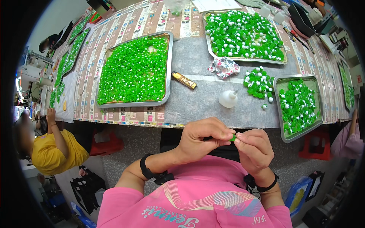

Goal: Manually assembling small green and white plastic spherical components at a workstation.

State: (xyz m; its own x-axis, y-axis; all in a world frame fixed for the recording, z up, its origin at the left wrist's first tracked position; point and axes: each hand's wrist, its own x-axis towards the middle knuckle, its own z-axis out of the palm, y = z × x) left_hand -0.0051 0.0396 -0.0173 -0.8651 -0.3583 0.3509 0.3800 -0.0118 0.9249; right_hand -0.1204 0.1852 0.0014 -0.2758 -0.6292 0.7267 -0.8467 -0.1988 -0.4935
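Between the fingertips of both hands is a small green piece (232, 137), mostly covered by the fingers. My left hand (205, 135) pinches it from one side and my right hand (255, 149) from the other, just off the table's near edge. Beyond my hands stands a small white squeeze bottle (228, 99) with a thin nozzle. A loose pile of green and white pieces (258, 82) lies on the grey sheet, with a single piece (264, 106) apart from it. To the right, a metal tray (321, 110) holds more green and white pieces.
A large tray (169, 68) of small green pieces sits at left, another tray (247, 59) of green and white ones at the back. A gold lighter-shaped object (184, 80) and a floral cloth (224, 67) lie between them. A person in yellow (57, 152) works at left.
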